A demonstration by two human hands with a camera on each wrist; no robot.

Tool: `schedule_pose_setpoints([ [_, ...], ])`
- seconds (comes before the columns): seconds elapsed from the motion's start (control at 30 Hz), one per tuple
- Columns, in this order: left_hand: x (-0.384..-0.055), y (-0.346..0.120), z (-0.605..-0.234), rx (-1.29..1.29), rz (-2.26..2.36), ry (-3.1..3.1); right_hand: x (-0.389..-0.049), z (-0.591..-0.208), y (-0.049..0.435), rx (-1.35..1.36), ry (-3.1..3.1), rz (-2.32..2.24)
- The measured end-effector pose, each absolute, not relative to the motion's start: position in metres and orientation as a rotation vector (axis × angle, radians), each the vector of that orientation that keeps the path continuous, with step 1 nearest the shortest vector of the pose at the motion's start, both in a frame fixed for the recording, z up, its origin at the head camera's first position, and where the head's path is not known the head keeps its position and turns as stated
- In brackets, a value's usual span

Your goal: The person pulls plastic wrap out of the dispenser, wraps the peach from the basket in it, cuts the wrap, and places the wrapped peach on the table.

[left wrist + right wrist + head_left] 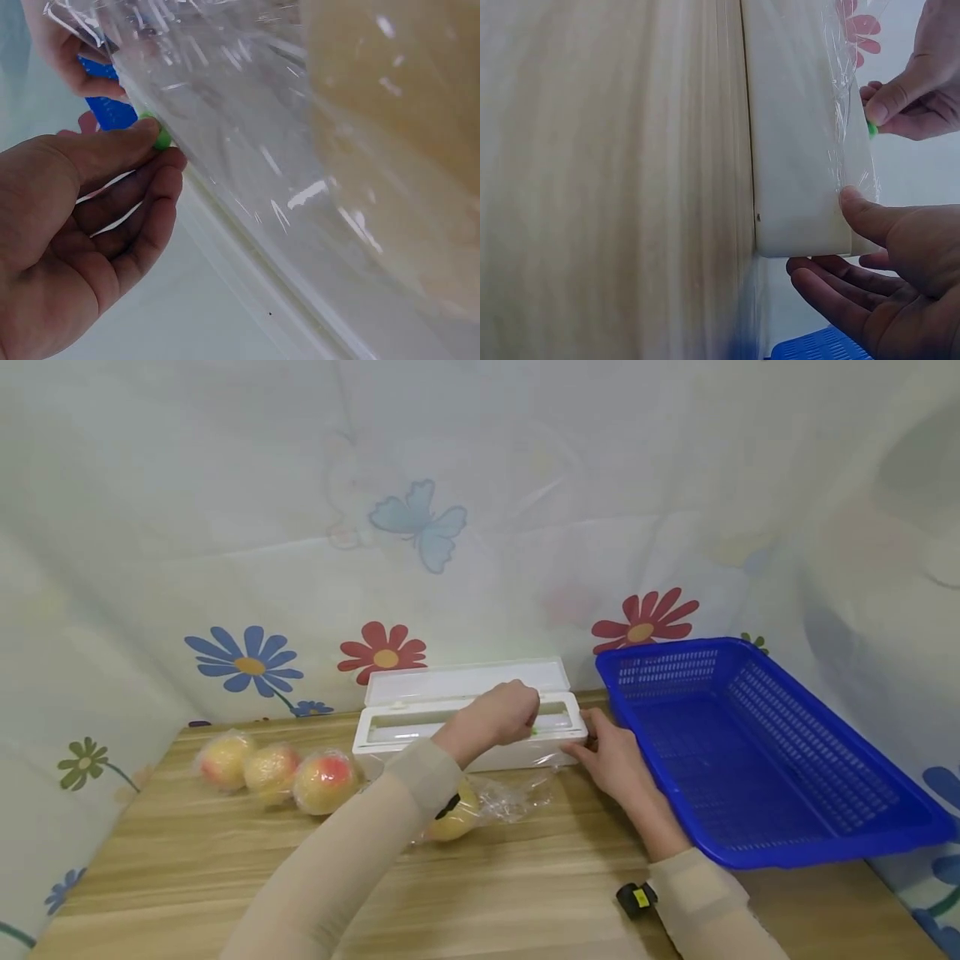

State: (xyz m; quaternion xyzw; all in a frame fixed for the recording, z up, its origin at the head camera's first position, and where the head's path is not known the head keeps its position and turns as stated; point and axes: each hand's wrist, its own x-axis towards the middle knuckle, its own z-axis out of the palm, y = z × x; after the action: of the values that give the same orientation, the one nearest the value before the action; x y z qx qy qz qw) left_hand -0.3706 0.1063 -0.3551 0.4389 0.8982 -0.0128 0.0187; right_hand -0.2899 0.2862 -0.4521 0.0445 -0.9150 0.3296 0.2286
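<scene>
A white cling film dispenser (480, 756) lies on the table with its lid raised and the film roll (405, 731) showing inside. My left hand (498, 714) is over its front edge, where thumb and fingertips pinch a small green slider (163, 138), seen in the left wrist view. At the right end, my right hand (907, 262) grips the dispenser, thumb on one side and fingers against its end. Clear film (513, 797) trails from the front edge around a yellow fruit (453, 822), which my left sleeve partly hides.
Several film-wrapped, yellow-red fruits (326, 782) sit in a row to the left on the wooden table (480, 902). A blue plastic basket (757, 777) stands close to my right hand. Behind the dispenser hangs a flower-patterned curtain (480, 593).
</scene>
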Motion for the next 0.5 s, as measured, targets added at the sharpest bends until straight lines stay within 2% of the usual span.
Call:
schedule_pose_setpoints([
  [0.5,-0.380,0.053,-0.360,1.271,0.017,2.798,-0.289,-0.450,0.287,0.119,-2.565,0.929],
])
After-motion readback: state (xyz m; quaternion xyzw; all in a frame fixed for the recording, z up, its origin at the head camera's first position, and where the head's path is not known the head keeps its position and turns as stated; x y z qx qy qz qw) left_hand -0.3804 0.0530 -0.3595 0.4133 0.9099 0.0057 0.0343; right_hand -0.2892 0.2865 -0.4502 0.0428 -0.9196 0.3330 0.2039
